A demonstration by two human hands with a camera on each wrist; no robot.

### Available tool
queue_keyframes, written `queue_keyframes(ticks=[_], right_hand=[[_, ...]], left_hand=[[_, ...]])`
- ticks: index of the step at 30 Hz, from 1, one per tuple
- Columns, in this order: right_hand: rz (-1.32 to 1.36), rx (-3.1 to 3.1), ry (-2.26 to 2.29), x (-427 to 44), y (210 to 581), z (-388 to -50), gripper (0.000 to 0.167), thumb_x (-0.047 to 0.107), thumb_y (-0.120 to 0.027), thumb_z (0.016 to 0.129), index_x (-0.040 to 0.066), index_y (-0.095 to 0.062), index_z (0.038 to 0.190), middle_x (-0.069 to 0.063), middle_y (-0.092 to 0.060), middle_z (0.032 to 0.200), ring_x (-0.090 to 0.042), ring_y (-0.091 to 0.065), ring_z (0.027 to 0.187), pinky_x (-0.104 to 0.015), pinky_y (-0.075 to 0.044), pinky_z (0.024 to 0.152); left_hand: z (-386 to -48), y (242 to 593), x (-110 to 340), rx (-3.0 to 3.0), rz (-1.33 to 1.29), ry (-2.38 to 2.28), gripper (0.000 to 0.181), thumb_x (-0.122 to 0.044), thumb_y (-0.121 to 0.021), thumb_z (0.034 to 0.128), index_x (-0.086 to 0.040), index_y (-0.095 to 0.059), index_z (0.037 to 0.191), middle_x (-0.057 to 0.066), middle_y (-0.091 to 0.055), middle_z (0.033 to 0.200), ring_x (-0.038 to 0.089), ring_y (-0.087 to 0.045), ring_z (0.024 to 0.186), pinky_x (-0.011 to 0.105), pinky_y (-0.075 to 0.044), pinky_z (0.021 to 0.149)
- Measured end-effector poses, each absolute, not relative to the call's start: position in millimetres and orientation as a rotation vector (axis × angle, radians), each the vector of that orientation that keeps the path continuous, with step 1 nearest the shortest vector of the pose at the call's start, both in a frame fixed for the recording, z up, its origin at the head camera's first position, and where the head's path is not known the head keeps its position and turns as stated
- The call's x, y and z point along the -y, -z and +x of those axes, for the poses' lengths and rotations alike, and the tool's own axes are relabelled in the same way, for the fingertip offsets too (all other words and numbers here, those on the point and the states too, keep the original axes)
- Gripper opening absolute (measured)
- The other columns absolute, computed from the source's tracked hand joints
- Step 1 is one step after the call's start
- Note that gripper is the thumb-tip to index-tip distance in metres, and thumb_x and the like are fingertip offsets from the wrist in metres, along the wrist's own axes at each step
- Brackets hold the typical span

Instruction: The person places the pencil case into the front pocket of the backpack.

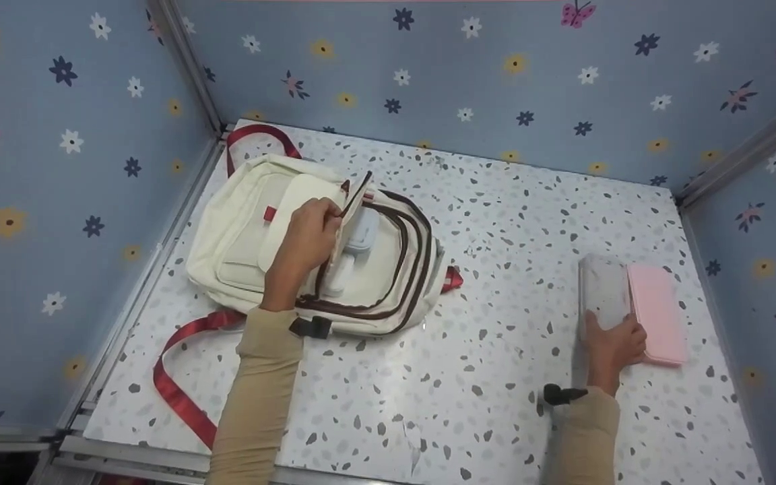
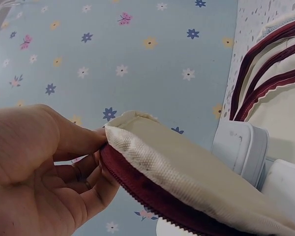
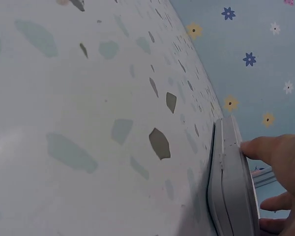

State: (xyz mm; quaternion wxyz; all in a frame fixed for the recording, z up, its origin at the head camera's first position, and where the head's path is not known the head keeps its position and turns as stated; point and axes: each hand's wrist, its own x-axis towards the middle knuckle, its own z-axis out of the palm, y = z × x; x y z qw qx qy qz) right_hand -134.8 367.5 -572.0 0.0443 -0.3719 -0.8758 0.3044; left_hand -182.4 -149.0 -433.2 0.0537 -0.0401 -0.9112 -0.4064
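The cream backpack (image 1: 243, 252) is laid on the left part of the table (image 1: 496, 350), and its front pocket (image 1: 381, 273) is unzipped and spread. Inside the pocket, two pale items are seen: a rounded bluish-white case (image 1: 363, 230) and, just beside it, a white object (image 1: 341, 275) whose kind cannot be made out. Well apart from the bag, at the right of the table, a gray case (image 1: 605, 289) is set close beside a pink case (image 1: 657, 313). The work is judged to be partly done: the pocket is unfastened and two items are held in it, while two cases are left outside the bag. The flap (image 2: 177, 169) is pinched at its zippered edge by the left hand (image 1: 310, 232), with thumb and fingers closed on the fabric, so the pocket is kept parted. The gray case is grasped near its closer end by the right hand (image 1: 615, 345), the thumb being placed along one side and the fingers curled toward the other. Whether any lift is applied cannot be told; the pink case is not seen to be gripped.
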Motion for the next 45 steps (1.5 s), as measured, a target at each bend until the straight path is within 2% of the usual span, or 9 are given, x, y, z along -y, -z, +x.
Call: queue_keyframes(ticks=[3, 8, 12, 18, 24, 30, 39, 45], right_hand=[[-1.114, 2.731, -0.903, -364.4, 573.1, -133.8, 0.085, 0.045, -0.056, 0.089, -0.001, -0.017, 0.149, -0.029, -0.019, 0.148, -0.043, -0.015, 0.137, -0.058, -0.004, 0.111], [-1.092, 2.842, -0.876, -362.8, 572.7, -131.9, 0.09, 0.045, -0.054, 0.09, 0.0, -0.007, 0.151, -0.032, -0.005, 0.153, -0.046, -0.005, 0.14, -0.061, -0.004, 0.112], [-1.117, 2.9, -0.926, -362.7, 569.8, -126.9, 0.094, 0.046, -0.052, 0.091, 0.005, 0.006, 0.152, -0.029, 0.007, 0.154, -0.047, 0.002, 0.142, -0.062, -0.004, 0.113], [-1.196, 2.857, -1.085, -363.5, 566.0, -117.7, 0.101, 0.047, -0.057, 0.088, 0.01, 0.014, 0.151, -0.024, 0.014, 0.155, -0.043, 0.005, 0.143, -0.061, -0.01, 0.113], [-1.136, 2.784, -1.143, -364.7, 567.4, -111.5, 0.103, 0.042, -0.061, 0.086, 0.008, 0.011, 0.152, -0.022, 0.007, 0.156, -0.039, 0.002, 0.143, -0.057, -0.01, 0.115], [-1.149, 2.718, -1.157, -362.4, 570.0, -109.6, 0.102, 0.045, -0.061, 0.087, 0.012, 0.008, 0.153, -0.016, 0.005, 0.159, -0.036, -0.002, 0.145, -0.055, -0.009, 0.116], [-1.15, 2.668, -1.153, -363.2, 571.7, -109.1, 0.097, 0.044, -0.061, 0.086, 0.009, -0.001, 0.154, -0.018, -0.007, 0.158, -0.036, -0.012, 0.145, -0.053, -0.012, 0.117], [-1.091, 2.631, -1.169, -361.4, 568.9, -109.3, 0.098, 0.045, -0.064, 0.085, 0.011, -0.005, 0.154, -0.015, -0.013, 0.157, -0.034, -0.015, 0.144, -0.051, -0.013, 0.117]], left_hand=[[-182.3, 433.8, 148.7, 2.767, -0.119, 1.24, 0.018, -0.007, -0.052, 0.0952, 0.006, -0.062, 0.104, 0.02, -0.06, 0.1, 0.03, -0.055, 0.094, 0.043, -0.044, 0.087], [-181.8, 433.6, 148.2, 2.76, -0.121, 1.247, 0.017, -0.006, -0.053, 0.0949, 0.006, -0.062, 0.104, 0.02, -0.06, 0.1, 0.031, -0.055, 0.094, 0.043, -0.044, 0.086], [-181.3, 433.1, 148.1, 2.761, -0.12, 1.24, 0.017, -0.006, -0.053, 0.095, 0.006, -0.061, 0.104, 0.02, -0.06, 0.099, 0.031, -0.055, 0.094, 0.043, -0.044, 0.086], [-180.5, 433.2, 147.7, 2.761, -0.132, 1.241, 0.017, -0.005, -0.051, 0.0954, 0.006, -0.061, 0.103, 0.021, -0.059, 0.099, 0.031, -0.055, 0.093, 0.043, -0.044, 0.086], [-179.7, 432.4, 147.9, 2.767, -0.136, 1.254, 0.018, -0.007, -0.051, 0.0962, 0.005, -0.062, 0.104, 0.02, -0.059, 0.1, 0.03, -0.055, 0.093, 0.042, -0.044, 0.085], [-179.0, 432.2, 147.9, 2.769, -0.146, 1.243, 0.018, -0.008, -0.052, 0.0964, 0.005, -0.061, 0.105, 0.02, -0.059, 0.1, 0.03, -0.055, 0.092, 0.042, -0.044, 0.085], [-179.9, 431.4, 147.3, 2.777, -0.135, 1.23, 0.018, -0.007, -0.052, 0.0961, 0.006, -0.061, 0.105, 0.021, -0.059, 0.102, 0.031, -0.056, 0.095, 0.044, -0.044, 0.087], [-180.5, 431.4, 147.0, 2.782, -0.125, 1.225, 0.018, -0.007, -0.052, 0.0959, 0.006, -0.061, 0.105, 0.021, -0.06, 0.101, 0.031, -0.056, 0.095, 0.043, -0.044, 0.086]])
